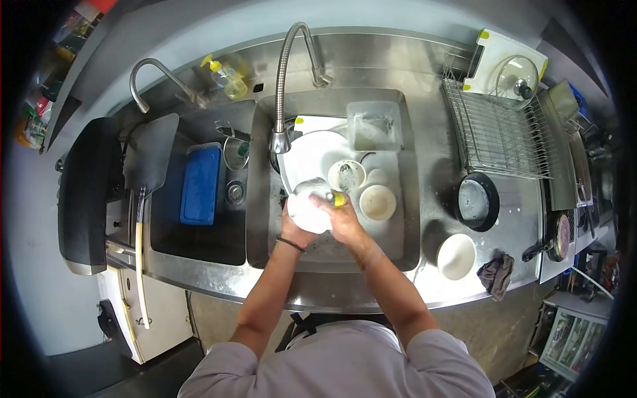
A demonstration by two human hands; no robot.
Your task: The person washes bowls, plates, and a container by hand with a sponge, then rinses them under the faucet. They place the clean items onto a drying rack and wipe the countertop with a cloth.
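Over the right basin (413,219), my left hand (296,229) grips a small white bowl (306,213) from its left and lower side. My right hand (344,220) is closed around a yellow sponge (340,198) at the bowl's right edge; part of the sponge is hidden by the fingers. Whitish suds show on the bowl's upper part. Behind it lies a large white plate (302,159). To the right are a white bowl with dark residue (347,176), another white bowl (378,203) and a clear plastic container (373,129).
A flexible faucet (280,86) hangs over the basin. The left basin holds a blue container (201,184) and a strainer (235,152). On the right counter are a wire dish rack (497,146), a dark pan (477,201), a white bowl (456,257) and a dark cloth (496,274).
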